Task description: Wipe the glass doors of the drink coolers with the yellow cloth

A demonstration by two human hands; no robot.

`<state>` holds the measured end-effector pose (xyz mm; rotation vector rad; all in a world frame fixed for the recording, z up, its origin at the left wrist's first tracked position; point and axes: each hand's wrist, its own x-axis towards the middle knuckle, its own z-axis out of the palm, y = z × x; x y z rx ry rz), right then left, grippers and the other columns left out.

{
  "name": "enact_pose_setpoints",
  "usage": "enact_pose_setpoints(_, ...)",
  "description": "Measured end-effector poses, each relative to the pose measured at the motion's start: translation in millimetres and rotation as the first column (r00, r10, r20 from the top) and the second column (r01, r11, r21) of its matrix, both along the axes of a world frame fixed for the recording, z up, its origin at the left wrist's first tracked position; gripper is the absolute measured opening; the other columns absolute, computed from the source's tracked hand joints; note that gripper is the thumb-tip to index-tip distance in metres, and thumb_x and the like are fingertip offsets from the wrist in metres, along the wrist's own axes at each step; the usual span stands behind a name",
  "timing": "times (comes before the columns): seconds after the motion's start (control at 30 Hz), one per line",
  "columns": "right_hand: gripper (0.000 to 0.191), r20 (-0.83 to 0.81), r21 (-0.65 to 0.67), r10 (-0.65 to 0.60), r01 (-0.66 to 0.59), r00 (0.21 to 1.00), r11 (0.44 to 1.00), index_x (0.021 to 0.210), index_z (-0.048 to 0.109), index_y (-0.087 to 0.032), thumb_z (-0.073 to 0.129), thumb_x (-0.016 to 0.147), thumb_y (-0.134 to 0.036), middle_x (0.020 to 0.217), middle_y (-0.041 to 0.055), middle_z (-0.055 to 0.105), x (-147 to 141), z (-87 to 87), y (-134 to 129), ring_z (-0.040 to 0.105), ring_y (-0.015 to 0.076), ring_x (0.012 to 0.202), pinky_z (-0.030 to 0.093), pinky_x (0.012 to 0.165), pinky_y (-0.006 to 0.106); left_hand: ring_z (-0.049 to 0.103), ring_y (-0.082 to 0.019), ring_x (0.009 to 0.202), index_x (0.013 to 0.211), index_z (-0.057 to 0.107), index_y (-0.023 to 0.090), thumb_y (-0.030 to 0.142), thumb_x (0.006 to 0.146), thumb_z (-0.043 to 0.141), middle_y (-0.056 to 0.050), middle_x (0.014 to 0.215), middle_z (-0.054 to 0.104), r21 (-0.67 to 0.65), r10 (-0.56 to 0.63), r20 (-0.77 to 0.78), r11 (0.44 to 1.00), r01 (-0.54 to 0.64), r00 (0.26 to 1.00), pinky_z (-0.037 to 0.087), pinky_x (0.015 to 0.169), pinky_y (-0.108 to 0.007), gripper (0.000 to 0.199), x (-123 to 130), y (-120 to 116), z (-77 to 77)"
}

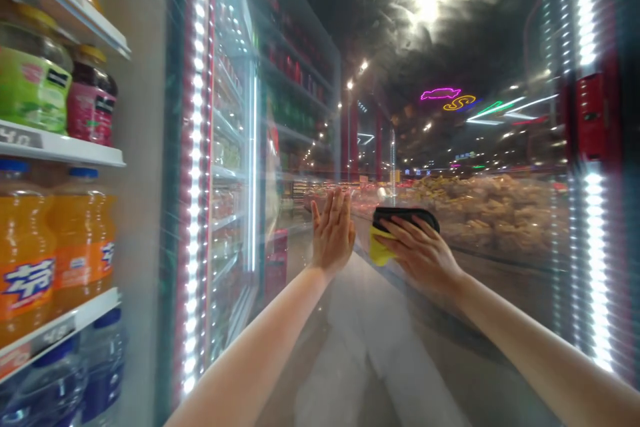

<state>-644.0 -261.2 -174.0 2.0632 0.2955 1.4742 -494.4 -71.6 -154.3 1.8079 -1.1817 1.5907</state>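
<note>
In the head view, my left hand (333, 230) lies flat against an upright glass pane (380, 320), fingers pointing up and nothing in it. To its right, my right hand (424, 250) presses a black and yellow cloth (406, 215) against the same pane. The fingers are spread over the cloth, whose yellow part hangs below on the left. The palm side of both hands is hidden.
Shelves (60, 145) at the left carry several bottles, orange soda bottles (83, 240) among them. Bright light strips (195, 173) run up both sides of the pane. Neon signs (441, 93) and piled goods (500, 210) show in the glass.
</note>
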Motion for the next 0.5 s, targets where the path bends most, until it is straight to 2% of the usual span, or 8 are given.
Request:
enact_pose_setpoints(0.1, 0.046, 0.128, 0.183, -0.093, 0.069, 0.987, 0.981, 0.145, 0.057, -0.029, 0.053, 0.098, -0.03, 0.156, 0.0056, 0.05, -6.5, 35.7, -15.1, 0.047, 0.0287, 0.142, 0.029, 0.121, 0.048, 0.012, -0.024, 0.158, 0.163, 0.013, 0.02, 0.015, 0.097, 0.039, -0.01, 0.168, 0.024, 0.045, -0.014, 0.012, 0.999, 0.014, 1.0, 0.005, 0.129, -0.058, 0.071, -8.2, -7.2, 3.6)
enact_pose_setpoints(0.17, 0.049, 0.224, 0.322, -0.151, 0.073, 0.963, 0.944, 0.148, 0.054, -0.026, 0.051, 0.099, -0.033, 0.158, 0.0085, 0.047, -0.6, 58.7, -11.0, 0.044, 0.0311, 0.144, 0.029, 0.12, 0.052, 0.012, -0.024, 0.158, 0.163, 0.014, 0.02, 0.015, 0.097, 0.039, -0.01, 0.168, 0.025, 0.039, -0.03, 0.009, 0.999, 0.029, 1.0, 0.005, 0.129, -0.057, 0.071, -12.9, -12.1, 7.8)
enact_pose_setpoints(0.2, 0.05, 0.247, 0.355, -0.167, 0.071, 0.955, 0.932, 0.149, 0.053, -0.025, 0.051, 0.1, -0.034, 0.159, 0.0094, 0.046, 3.2, 63.0, -6.4, 0.043, 0.0314, 0.145, 0.029, 0.12, 0.053, 0.012, -0.024, 0.158, 0.163, 0.014, 0.02, 0.015, 0.097, 0.039, -0.01, 0.168, 0.025, 0.033, -0.037, 0.008, 0.999, 0.037, 0.999, 0.004, 0.129, -0.057, 0.071, -15.0, -14.6, 9.8)
enact_pose_setpoints(0.27, 0.049, 0.221, 0.336, -0.164, 0.083, 0.961, 0.938, 0.149, 0.053, -0.026, 0.051, 0.1, -0.034, 0.16, 0.009, 0.045, 7.6, 54.2, 1.7, 0.042, 0.0305, 0.146, 0.028, 0.121, 0.052, 0.012, -0.024, 0.158, 0.163, 0.014, 0.019, 0.015, 0.097, 0.039, -0.011, 0.168, 0.025, 0.025, -0.047, 0.008, 0.999, 0.046, 0.999, 0.003, 0.129, -0.057, 0.071, -18.6, -19.7, 12.6)
enact_pose_setpoints(0.33, 0.046, 0.12, 0.218, -0.134, 0.106, 0.984, 0.97, 0.146, 0.056, -0.029, 0.053, 0.1, -0.034, 0.159, 0.0058, 0.047, 3.9, 29.7, 0.4, 0.043, 0.028, 0.145, 0.025, 0.122, 0.05, 0.012, -0.024, 0.158, 0.163, 0.013, 0.017, 0.015, 0.098, 0.038, -0.012, 0.168, 0.024, 0.018, -0.052, 0.009, 0.998, 0.052, 0.999, 0.002, 0.129, -0.057, 0.07, -21.2, -25.1, 13.3)
enact_pose_setpoints(0.4, 0.042, 0.033, 0.099, -0.121, 0.118, 0.992, 0.988, 0.142, 0.059, -0.033, 0.053, 0.1, -0.033, 0.156, 0.0024, 0.05, -9.5, 5.0, -14.7, 0.045, 0.0255, 0.143, 0.023, 0.124, 0.047, 0.011, -0.023, 0.158, 0.163, 0.014, 0.017, 0.015, 0.098, 0.037, -0.012, 0.168, 0.024, 0.023, -0.06, 0.014, 0.998, 0.059, 0.998, 0.002, 0.129, -0.057, 0.069, -22.6, -31.0, 11.6)
enact_pose_setpoints(0.5, 0.042, 0.053, 0.082, -0.156, 0.152, 0.986, 0.985, 0.142, 0.059, -0.03, 0.052, 0.101, -0.028, 0.154, 0.0037, 0.054, -41.8, -15.3, -56.2, 0.047, 0.0248, 0.141, 0.022, 0.124, 0.046, 0.009, -0.022, 0.158, 0.162, 0.018, 0.018, 0.016, 0.098, 0.037, -0.011, 0.167, 0.026, 0.054, -0.074, 0.035, 0.996, 0.072, 0.997, 0.001, 0.129, -0.055, 0.067, -23.0, -40.6, 6.3)
